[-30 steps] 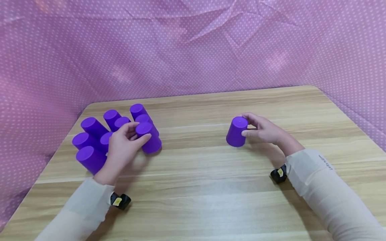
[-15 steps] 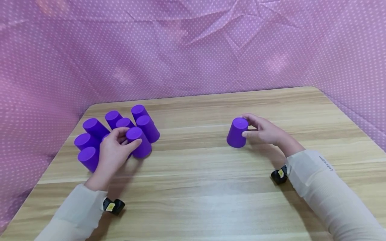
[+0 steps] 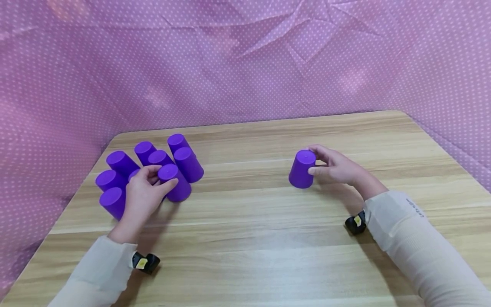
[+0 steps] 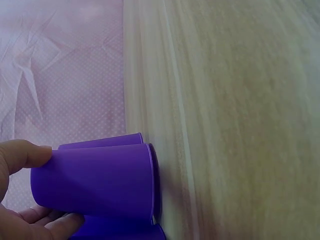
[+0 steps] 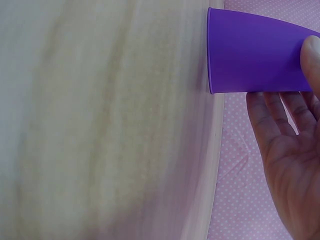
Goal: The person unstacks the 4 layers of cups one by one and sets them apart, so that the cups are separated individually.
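In the head view my left hand (image 3: 143,194) grips an upside-down purple cup (image 3: 177,185) at the near right of a cluster of similar cups. Its thumb lies on one side of the cup and its fingers on the other, as the left wrist view shows on the held cup (image 4: 95,182). Off to the right, my right hand (image 3: 337,167) holds a lone purple cup (image 3: 301,172), also upside down, between thumb and fingers. That cup (image 5: 260,55) fills the upper right of the right wrist view, fingers along its side.
Several purple cups stand inverted around the left hand, among them a front-left cup (image 3: 113,202) and a back cup (image 3: 188,164). They rest on a wooden table (image 3: 245,238). A pink dotted cloth (image 3: 245,64) hangs behind and beside the table.
My left hand has moved its cup left and slightly nearer, against the cluster, so the cup behind it shows more fully. The right hand and its cup have stayed in place.
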Demonstrator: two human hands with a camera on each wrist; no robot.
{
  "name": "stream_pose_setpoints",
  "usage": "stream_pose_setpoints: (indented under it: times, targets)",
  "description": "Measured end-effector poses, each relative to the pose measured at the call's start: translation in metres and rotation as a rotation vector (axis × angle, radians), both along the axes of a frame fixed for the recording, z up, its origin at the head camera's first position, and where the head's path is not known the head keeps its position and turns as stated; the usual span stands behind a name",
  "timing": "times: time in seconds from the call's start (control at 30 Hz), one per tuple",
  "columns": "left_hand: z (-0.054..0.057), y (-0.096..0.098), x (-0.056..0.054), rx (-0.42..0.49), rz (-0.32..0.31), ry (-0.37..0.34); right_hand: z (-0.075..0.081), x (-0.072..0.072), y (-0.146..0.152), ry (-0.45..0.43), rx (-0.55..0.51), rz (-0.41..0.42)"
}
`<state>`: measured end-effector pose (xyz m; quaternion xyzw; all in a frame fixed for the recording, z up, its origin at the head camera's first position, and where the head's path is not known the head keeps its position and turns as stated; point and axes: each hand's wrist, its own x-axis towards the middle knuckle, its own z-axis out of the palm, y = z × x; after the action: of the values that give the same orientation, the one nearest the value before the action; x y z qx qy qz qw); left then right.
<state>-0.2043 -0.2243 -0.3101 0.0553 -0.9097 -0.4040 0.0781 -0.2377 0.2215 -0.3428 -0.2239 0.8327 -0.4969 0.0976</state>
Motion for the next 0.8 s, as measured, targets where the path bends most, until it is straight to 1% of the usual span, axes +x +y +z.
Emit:
stream_pose_setpoints:
  times: [0.17,0.57,0.8]
  targets:
    - [-0.0024,-0.0007,0.0002,-0.009,0.004,0.003,-0.0006,-0.0008,-0.0007,-0.007,-0.004,-0.002]
    - [-0.0031,-0.0006,0.0016,-0.042,0.008,-0.01,-0.0018,0.0,0.0003,-0.012,-0.007,-0.013]
    - [-0.0068,-0.0017,0.0019,-0.052,-0.003,-0.017,-0.0015,0.0004,0.0001,-0.015,-0.002,-0.015]
